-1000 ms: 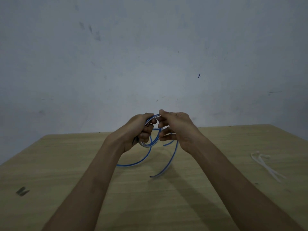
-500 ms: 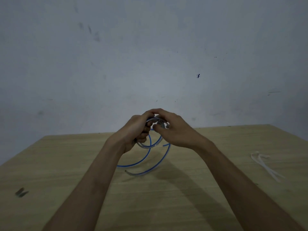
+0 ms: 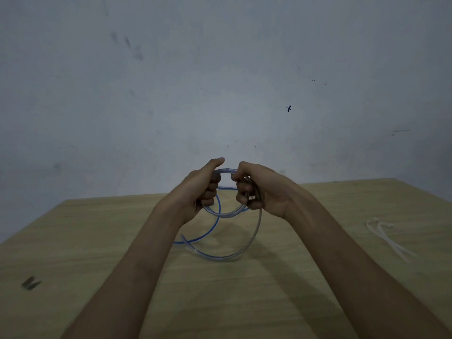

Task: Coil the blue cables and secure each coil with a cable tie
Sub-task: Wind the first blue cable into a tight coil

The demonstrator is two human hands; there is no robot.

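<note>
A thin blue cable is partly wound into a small round coil held upright above the wooden table. My left hand grips the coil's left side, thumb on top. My right hand is closed around its right side. A loose tail drops from the right hand, curves down and left, and rests on the table; another strand curves away under the left wrist. White cable ties lie on the table at the far right, apart from both hands.
A small dark object lies near the table's left front. A grey wall rises behind the table's far edge. The table's right corner falls away at the upper right.
My hands have drawn apart, opening the coil into a visible ring between them. The hanging tail has swung further left and lower on the table.
</note>
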